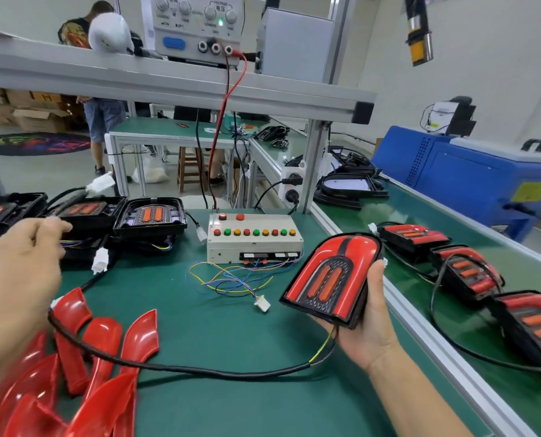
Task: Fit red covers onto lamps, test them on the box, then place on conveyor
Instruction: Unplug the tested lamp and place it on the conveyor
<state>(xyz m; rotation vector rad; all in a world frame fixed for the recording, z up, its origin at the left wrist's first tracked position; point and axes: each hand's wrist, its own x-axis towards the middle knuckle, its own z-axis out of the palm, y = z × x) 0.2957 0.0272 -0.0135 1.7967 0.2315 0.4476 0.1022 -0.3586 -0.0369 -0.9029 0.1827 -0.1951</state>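
Red-covered lamp [332,279] sits gripped in the right hand [368,323] above the bench; left hand [20,263], loosely curled, appears empty. Testing looks next: its cable plug must reach the box [255,238].

A factory assembly line: a green-matted workbench [225,357] framed in aluminium, a conveyor [471,247] on the right carrying lamps [469,272], a button-studded test box [255,236] and a power supply [196,26] on the far shelf.
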